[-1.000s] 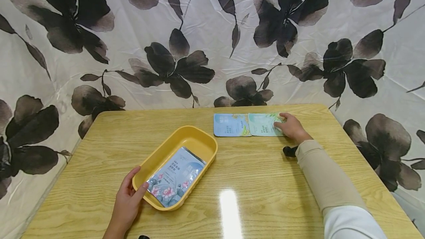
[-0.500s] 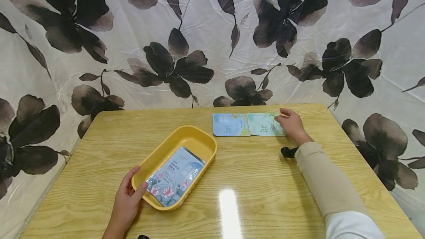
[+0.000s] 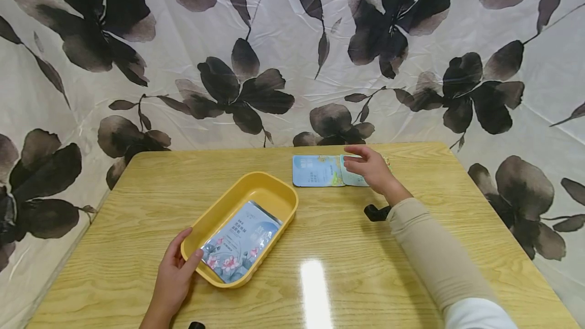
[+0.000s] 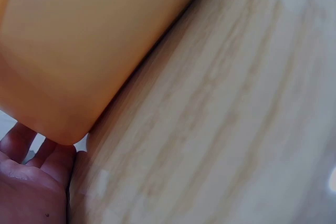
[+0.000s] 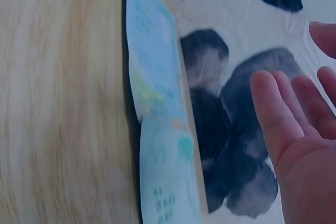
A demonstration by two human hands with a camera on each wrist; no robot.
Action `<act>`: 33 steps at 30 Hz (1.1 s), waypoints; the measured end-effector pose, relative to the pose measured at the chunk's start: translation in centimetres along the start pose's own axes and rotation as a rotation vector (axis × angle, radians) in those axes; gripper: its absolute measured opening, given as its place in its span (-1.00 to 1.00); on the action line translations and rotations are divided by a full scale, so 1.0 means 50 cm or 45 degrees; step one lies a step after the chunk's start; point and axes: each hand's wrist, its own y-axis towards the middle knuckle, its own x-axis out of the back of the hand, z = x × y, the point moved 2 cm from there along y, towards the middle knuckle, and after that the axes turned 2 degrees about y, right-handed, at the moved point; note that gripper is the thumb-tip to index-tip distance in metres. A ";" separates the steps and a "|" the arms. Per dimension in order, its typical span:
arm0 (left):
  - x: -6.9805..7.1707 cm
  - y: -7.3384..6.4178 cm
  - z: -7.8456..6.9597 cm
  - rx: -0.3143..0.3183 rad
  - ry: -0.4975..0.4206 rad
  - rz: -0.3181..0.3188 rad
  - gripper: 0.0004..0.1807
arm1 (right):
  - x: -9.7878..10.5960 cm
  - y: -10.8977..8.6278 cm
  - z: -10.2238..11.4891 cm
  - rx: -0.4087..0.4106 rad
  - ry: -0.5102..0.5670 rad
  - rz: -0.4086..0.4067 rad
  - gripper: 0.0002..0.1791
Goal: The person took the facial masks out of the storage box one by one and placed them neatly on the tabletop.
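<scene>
My left hand grips the near-left end of a yellow plastic basin, thumb over the rim; in the left wrist view its fingers lie against the outer wall. Inside the basin is a blue sachet with pink lotus flowers. At the table's back, a light blue sachet and a mint green sachet lie flat side by side. Above the green one hovers my right hand, fingers extended and holding nothing, hiding much of it. In the right wrist view its fingers are apart from both sachets.
The wooden table carries a bright light reflection near its front. A floral curtain hangs right behind the back edge. A black object juts out beneath the right wrist.
My right hand has lifted off the right end of the green sachet and moved left over it, empty. The left hand and the basin have stayed in place.
</scene>
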 end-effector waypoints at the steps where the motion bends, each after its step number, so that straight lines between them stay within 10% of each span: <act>1: 0.000 0.000 0.000 0.002 0.002 -0.002 -0.42 | -0.008 0.000 0.002 0.006 0.015 0.033 -0.42; 22: 0.002 -0.003 0.000 -0.027 -0.035 0.007 -0.43 | -0.228 -0.015 0.072 0.187 0.016 0.521 -0.51; 33: 0.002 -0.005 0.002 -0.038 -0.065 0.003 -0.43 | -0.341 -0.010 0.072 0.093 -0.117 0.703 -0.48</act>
